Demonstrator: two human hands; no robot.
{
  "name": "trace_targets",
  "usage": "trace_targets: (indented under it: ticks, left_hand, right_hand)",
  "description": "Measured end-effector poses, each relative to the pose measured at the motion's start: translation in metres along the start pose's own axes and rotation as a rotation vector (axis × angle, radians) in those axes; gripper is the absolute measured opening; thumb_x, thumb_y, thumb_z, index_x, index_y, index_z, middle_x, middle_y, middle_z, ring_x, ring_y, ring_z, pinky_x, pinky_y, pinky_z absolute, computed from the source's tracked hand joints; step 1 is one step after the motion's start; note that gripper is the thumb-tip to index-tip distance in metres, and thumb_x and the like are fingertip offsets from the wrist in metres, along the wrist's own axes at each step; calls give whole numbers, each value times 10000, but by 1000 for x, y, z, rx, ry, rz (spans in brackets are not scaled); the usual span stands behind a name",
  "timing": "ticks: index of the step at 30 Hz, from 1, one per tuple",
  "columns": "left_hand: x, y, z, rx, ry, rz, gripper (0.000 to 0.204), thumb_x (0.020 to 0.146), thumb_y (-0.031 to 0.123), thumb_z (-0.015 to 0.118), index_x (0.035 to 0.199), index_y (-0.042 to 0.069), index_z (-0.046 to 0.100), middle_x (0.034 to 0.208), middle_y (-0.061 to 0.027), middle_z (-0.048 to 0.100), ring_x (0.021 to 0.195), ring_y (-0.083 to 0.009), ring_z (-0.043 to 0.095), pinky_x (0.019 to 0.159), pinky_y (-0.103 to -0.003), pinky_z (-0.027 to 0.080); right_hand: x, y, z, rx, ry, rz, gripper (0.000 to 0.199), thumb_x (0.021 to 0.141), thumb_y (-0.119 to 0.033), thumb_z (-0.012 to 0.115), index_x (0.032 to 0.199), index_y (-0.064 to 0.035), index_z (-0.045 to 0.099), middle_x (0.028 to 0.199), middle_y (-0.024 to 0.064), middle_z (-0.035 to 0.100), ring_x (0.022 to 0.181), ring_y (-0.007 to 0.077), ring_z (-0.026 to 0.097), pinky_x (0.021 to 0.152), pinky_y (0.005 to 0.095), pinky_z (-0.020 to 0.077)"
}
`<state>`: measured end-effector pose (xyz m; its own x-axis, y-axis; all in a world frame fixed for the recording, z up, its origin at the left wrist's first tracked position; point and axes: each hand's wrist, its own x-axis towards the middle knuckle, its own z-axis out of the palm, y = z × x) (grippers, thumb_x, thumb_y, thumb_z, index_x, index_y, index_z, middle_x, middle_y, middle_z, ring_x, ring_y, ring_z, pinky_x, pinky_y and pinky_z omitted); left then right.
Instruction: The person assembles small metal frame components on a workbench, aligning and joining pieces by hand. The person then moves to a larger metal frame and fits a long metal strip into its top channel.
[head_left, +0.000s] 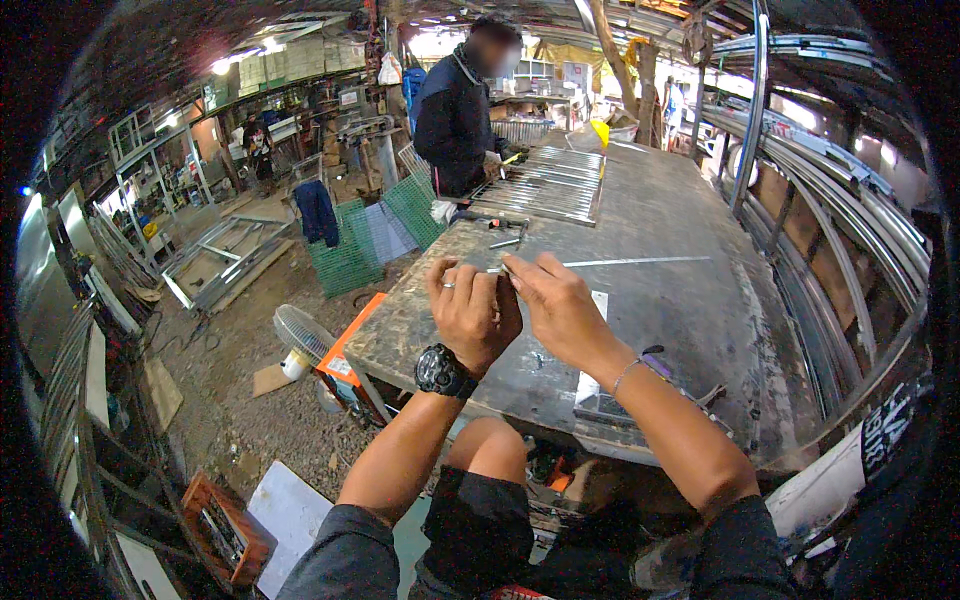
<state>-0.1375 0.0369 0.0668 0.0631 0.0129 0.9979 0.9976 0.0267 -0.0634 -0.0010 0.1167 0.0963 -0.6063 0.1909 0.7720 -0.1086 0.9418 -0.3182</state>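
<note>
Thin metal strip (pixel 640 261) was lying across the workbench (pixel 670 215), running off to the right just past the person's right hand (pixel 562 305). That hand and the left hand (pixel 478 312) were bunched together, fingers bent, but honestly couldn't tell if they were gripping anything; the knuckles hid it. Progress-wise, the strip looked loose, not joined to anything visible, so I'd guess stuff was left to do. The slatted metal frame (pixel 556 183) by the co-worker (pixel 450 120) seemed mostly assembled, no clue whether finished.
</note>
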Motion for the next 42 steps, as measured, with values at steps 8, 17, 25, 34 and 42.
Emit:
trace_targets:
  ticks: [8,17,25,34,42]
  left_hand:
    - [-4,-13,-28,-212,-298,-151,372,832,131,836,1146,50,652,1080,-154,657,1035,-371,642,982,-469,490]
    - [-2,-35,-63,-280,-540,24,303,863,64,772,1159,79,712,1104,-95,738,1031,-318,692,1002,-437,502]
    - [-36,-52,-78,-267,-506,-110,198,874,26,769,1055,108,758,996,-75,752,958,-295,696,977,-448,501]
    - [-61,-57,-109,-472,-664,-318,282,917,-12,744,1186,71,754,1124,-130,738,1000,-310,716,872,-394,552]
    - [-94,-39,-108,-872,-551,-858,197,1009,25,693,1199,-15,729,1149,-100,735,1062,-181,711,940,-327,559]
  right_hand:
    - [8,21,-25,41,-223,1,335,1055,-179,594,1309,27,669,1110,264,671,1002,452,676,895,488,550]
    - [4,27,-35,386,-572,388,478,1034,-300,674,1437,-47,622,1241,210,722,1170,381,681,981,436,543]
    - [-108,46,-59,-166,-436,334,619,943,-336,776,1481,-94,588,1267,218,701,1115,371,691,976,435,531]
    - [-131,53,-39,-102,-305,390,402,940,-264,744,1312,-122,693,1067,195,707,982,420,685,865,501,550]
    - [-136,51,-30,-113,-311,322,440,929,-285,759,1327,-112,689,1061,202,708,993,423,675,889,502,540]
